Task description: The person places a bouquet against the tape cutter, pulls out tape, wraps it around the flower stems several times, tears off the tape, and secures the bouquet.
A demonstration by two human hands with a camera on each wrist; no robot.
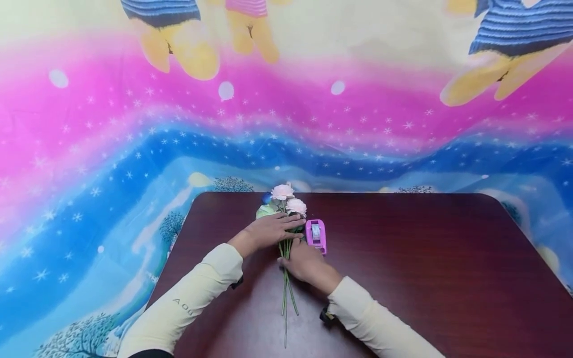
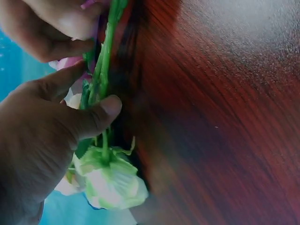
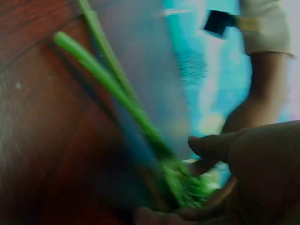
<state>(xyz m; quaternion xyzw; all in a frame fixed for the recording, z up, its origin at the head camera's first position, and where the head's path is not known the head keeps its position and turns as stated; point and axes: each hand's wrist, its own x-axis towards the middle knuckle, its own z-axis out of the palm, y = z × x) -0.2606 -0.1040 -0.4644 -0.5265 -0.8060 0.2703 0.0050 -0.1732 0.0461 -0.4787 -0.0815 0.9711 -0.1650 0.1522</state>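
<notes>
Hanging behind everything, the printed cloth (image 1: 340,114) fills most of the head view, prob. just a backdrop. Next largest: dark reddish table (image 1: 425,258), its far edge against the cloth. Then two pale sleeves, left (image 1: 179,303) & right (image 1: 376,318), angled inward b/c both hands work the same spot near mid-table.

Flower bunch (image 1: 296,207) there: blooms toward the far edge, stems (image 1: 285,298) toward the wearer, their lower ends splayed. Can't tell if it rests on the wood or sits slightly lifted.

L hand (image 1: 270,229) pinches the stems just under the blooms, thumb across one side, fingers on the other; prob. held that high b/c the heads are the heavy end & would swing apart. R hand (image 1: 306,261) curls round the stems a bit lower, thumb one side, fingers the other; pressure can't be told, its wrist view's blurry. Two grips so close prob. stop the stems fanning at the middle.

Pink tape dispenser (image 1: 316,236) lies just beside the bunch, right of it, prob. put there for easy R-hand reach. Smallest: blue bit (image 1: 267,198) by the blooms, maybe a petal; too small to tell.
</notes>
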